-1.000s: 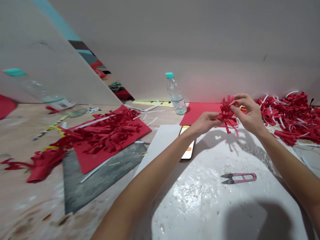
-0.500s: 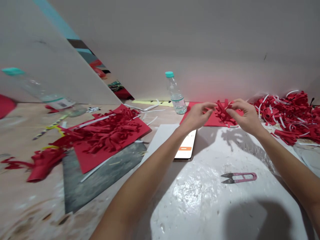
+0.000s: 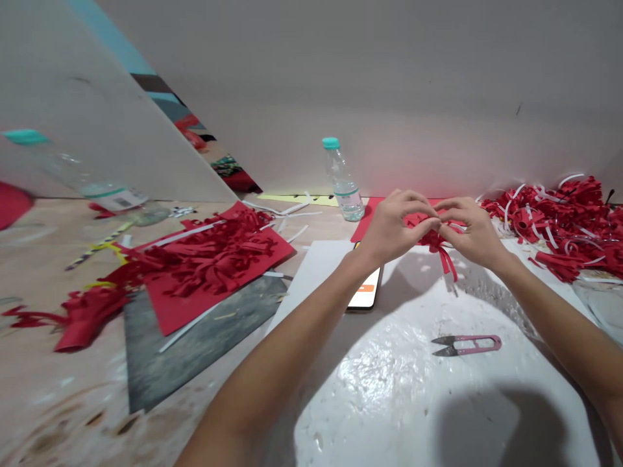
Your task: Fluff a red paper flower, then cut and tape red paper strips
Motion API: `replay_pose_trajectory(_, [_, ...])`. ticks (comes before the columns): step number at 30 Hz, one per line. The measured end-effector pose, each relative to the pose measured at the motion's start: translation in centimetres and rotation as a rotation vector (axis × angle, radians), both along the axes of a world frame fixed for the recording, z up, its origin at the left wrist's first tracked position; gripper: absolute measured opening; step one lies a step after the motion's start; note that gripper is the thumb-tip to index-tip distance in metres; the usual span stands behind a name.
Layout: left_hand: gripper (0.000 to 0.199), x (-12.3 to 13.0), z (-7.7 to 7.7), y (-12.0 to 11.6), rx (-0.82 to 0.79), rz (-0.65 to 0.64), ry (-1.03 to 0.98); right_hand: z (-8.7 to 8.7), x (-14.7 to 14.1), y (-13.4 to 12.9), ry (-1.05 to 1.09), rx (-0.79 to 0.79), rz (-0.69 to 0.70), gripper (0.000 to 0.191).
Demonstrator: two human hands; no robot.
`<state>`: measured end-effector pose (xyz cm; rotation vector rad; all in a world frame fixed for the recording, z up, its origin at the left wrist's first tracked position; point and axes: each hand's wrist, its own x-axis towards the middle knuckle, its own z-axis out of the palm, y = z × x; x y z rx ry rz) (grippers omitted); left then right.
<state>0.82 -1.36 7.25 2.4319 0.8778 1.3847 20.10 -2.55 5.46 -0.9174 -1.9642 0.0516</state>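
My left hand (image 3: 392,227) and my right hand (image 3: 473,233) meet at the fingertips above the far side of the white board. Thumbs and fingers are curled into pinches around a small red fringed piece (image 3: 431,242), which looks like cut foam or paper. Some of its narrow strips dangle below the fingers; the gripped part is mostly hidden. Behind the hands lies a flat red sheet (image 3: 364,217). Nearer to me, pink-handled thread snips (image 3: 467,345) rest on the white surface (image 3: 379,383). A phone (image 3: 364,295) with a lit screen is partly covered by my left forearm.
Red fringe on a red sheet (image 3: 168,311) lies on a dark board (image 3: 195,363) at left, beside a rolled red piece (image 3: 90,318). One clear bottle (image 3: 348,194) stands by the wall, another (image 3: 111,194) at far left. A red fringe heap (image 3: 579,220) with white strips sits right.
My hands have come together, their fingertips now meeting over the red fringed piece. Its strips hang lower than before. The snips and bottles have stayed put.
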Motion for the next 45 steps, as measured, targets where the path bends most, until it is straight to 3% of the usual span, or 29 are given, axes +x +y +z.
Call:
replay_pose_trajectory(8, [0.014, 0.1, 0.0, -0.1, 0.001, 0.021, -0.054, 0.2, 0.0, 0.0, 0.022, -0.022, -0.003, 0.008])
replay_pose_trajectory(12, [0.031, -0.1, 0.2, 0.1, -0.221, -0.071, -0.098, 0.2, 0.0, 0.0, 0.019, -0.056, 0.0, 0.013])
replay_pose_trajectory(15, [0.033, -0.2, 0.3, 0.3, -0.412, -0.128, -0.105, 0.3, -0.1, -0.1, 0.027, -0.066, -0.005, 0.015])
replay_pose_trajectory(21, [0.024, -0.5, 0.7, 0.1, -0.494, -0.083, -0.061, 0.2, 0.1, 0.0, 0.008, -0.063, -0.013, 0.015])
replay_pose_trajectory(29, [0.02, -0.7, 1.0, -0.1, -0.415, -0.009, 0.085, 0.1, 0.1, -0.1, -0.029, -0.054, -0.026, 0.013])
replay_pose_trajectory(39, [0.015, -0.3, 1.3, -1.6, -0.083, 0.061, 0.22, 0.1, 0.2, 0.1, -0.057, -0.039, -0.034, 0.012])
replay_pose_trajectory(45, [0.017, -0.4, 1.3, -1.6, -0.025, 0.07, 0.28, 0.2, 0.3, 0.0, -0.063, -0.05, -0.035, 0.011])
